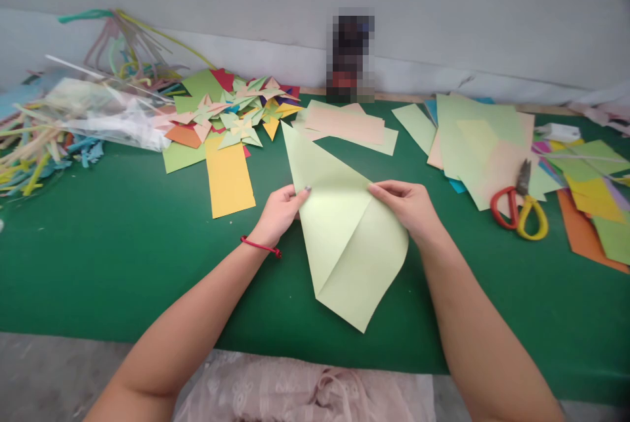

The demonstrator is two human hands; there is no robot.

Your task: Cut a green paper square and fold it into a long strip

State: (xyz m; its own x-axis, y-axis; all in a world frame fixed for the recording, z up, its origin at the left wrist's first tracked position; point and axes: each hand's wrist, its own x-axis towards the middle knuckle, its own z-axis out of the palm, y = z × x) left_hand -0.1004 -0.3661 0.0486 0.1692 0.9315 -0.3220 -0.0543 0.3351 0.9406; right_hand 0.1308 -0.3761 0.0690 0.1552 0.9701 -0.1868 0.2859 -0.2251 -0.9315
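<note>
I find a flat yellow paper rectangle (230, 179) on the smooth green tabletop (147, 245), then the left hand (283, 212) and right hand (406, 209) pinching opposite edges of a diagonally creased pale-green sheet (335, 225) at centre. Rightward, open tabletop separates the right hand from loop-handled scissors (524, 179).

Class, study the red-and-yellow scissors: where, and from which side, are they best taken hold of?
The scissors are probably best gripped by the red loop and yellow loop, right hand coming from the near side: both loops face the person; the blades point away.
</note>
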